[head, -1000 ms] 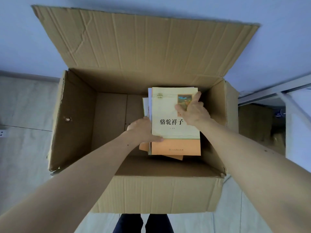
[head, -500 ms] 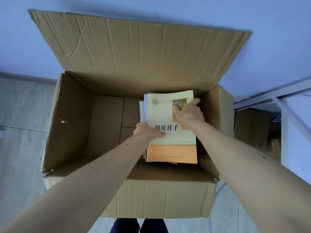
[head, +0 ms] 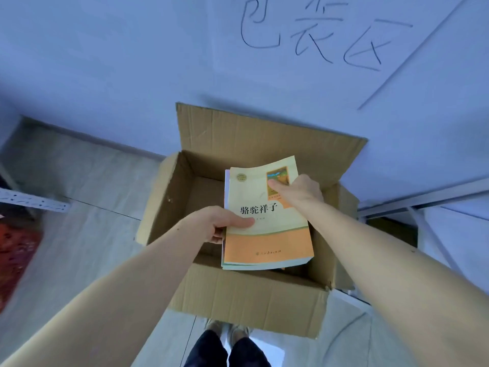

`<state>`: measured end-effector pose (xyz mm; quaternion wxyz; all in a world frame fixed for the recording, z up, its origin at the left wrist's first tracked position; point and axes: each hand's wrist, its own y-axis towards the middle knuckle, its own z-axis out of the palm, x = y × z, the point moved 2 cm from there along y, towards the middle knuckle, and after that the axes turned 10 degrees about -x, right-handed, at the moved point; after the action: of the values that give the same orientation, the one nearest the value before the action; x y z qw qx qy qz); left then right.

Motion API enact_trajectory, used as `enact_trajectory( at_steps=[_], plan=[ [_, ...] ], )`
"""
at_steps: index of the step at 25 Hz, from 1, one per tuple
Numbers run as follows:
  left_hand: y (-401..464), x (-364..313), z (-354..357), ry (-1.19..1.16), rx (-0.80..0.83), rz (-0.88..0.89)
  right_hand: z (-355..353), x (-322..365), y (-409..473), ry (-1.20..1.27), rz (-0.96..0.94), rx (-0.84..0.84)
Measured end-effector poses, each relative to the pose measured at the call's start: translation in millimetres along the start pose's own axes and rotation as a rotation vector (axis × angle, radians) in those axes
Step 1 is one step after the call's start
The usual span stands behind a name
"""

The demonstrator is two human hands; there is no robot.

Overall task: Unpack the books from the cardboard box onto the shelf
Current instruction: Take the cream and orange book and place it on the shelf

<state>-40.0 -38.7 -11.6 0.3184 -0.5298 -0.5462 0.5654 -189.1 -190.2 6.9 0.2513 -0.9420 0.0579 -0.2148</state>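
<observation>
An open cardboard box (head: pixel 238 295) stands on the floor against the wall. Above its opening I hold a small stack of books (head: pixel 267 245), the top one cream and orange with black Chinese characters. My left hand (head: pixel 225 225) grips the stack's left edge, thumb on the cover and fingers underneath. My right hand (head: pixel 299 190) grips the right edge near the top, thumb across the cover picture. The part of the box floor that shows, at the left, is bare; the stack hides the rest.
A white perforated metal rail (head: pixel 34 201) and a red patterned thing (head: pixel 16 258) lie at the left edge. A white metal frame (head: pixel 423 200) stands at the right beside the box. The wall (head: pixel 132 62) behind bears large handwritten characters. My feet (head: pixel 227 332) stand just before the box.
Both hands have lifted the stack of books from inside the box to above its opening. The camera has pulled back and up, so the box looks smaller and the wall writing shows.
</observation>
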Motion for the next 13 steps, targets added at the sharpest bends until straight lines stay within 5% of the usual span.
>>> enact_trajectory(
  at_steps=[6, 13],
  plan=[
    [-134, 11, -127, -0.136, -0.032, 0.197, -31, 134, -107, 0.265, -0.129, 0.176],
    [-283, 108, -295, -0.365, -0.403, 0.564, -29, 316, -303, 0.333, -0.58, 0.338]
  ],
)
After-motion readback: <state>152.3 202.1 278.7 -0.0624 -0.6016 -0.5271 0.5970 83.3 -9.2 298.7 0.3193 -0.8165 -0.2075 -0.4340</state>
